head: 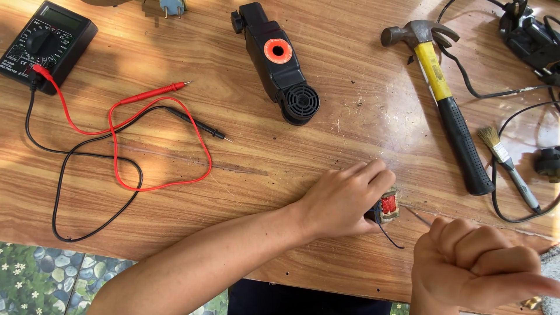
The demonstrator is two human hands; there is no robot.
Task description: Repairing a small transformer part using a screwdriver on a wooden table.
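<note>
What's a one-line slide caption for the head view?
Left hand pins a small red-wound coil on the wooden table; right hand fisted nearby, with multimeter and hammer beyond.

Wooden desk. Far left: black multimeter, red lead and black lead looped beside it. Centre top: black device with orange ring and round vent. Right: yellow-handled claw hammer, small paintbrush, black cables. Patterned floor below the near edge.

A yellow-and-black hammer, red and black probe leads, a black multimeter and an orange-ringed black housing on the brown wood-grain table.
</note>
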